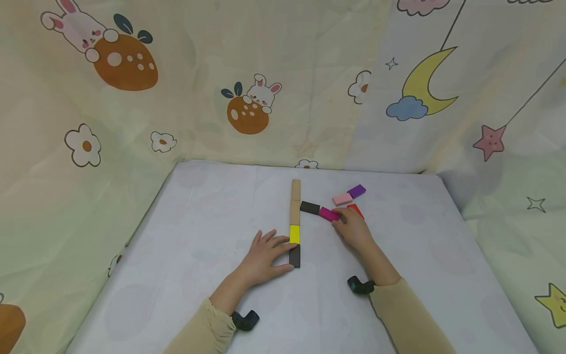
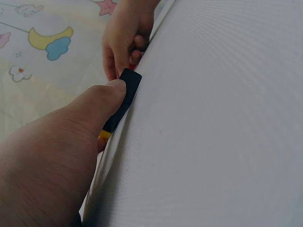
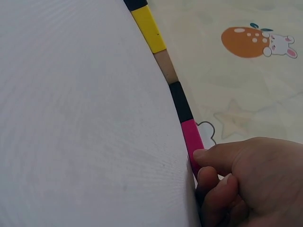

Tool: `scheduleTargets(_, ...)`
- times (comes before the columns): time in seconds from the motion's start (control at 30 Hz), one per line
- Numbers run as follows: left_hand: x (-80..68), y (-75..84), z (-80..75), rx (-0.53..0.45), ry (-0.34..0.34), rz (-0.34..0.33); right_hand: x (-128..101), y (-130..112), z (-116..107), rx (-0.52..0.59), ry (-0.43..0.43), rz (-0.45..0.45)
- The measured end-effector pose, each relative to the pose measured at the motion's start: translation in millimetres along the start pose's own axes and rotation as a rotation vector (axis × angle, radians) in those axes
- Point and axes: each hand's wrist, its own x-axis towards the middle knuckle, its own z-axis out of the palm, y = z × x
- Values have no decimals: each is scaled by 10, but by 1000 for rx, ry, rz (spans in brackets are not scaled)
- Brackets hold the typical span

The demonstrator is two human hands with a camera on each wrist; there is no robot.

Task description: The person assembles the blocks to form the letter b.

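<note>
Small flat blocks make a straight row on the white table: two light wooden blocks (image 1: 296,191), a yellow block (image 1: 294,234) and a black block (image 1: 295,257) at the near end. My left hand (image 1: 265,258) lies beside that end, fingers spread, with thumb and index finger touching the black block. From the row's right side a second black block (image 1: 310,208) branches off, and a magenta block (image 3: 191,138) follows it end to end. My right hand (image 1: 353,228) pinches the magenta block at its outer end, fingers curled in the right wrist view.
Beyond my right hand lie a pink block (image 1: 342,199) and a purple block (image 1: 356,191), corner to corner. A red block (image 1: 355,210) is partly hidden behind that hand. Patterned cloth (image 1: 190,113) rises around the white tabletop (image 1: 199,211).
</note>
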Motion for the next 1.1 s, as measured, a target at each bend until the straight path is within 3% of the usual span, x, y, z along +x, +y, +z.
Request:
scheduleTargets(0.5,7,4,-21,6,0,2,-62,-33,-88,71,-36,56)
scheduleTargets(0.73,3,3,-16,8,-4,-1,-149,92,-248,132,48,114)
scheduleTargets(0.9,2,6,-16,5,-5,-2,-186,297,-375,102,115,174)
scheduleTargets(1.1,-5,14,-18,-5,-3,-2,-197,359,-439,71,42,192)
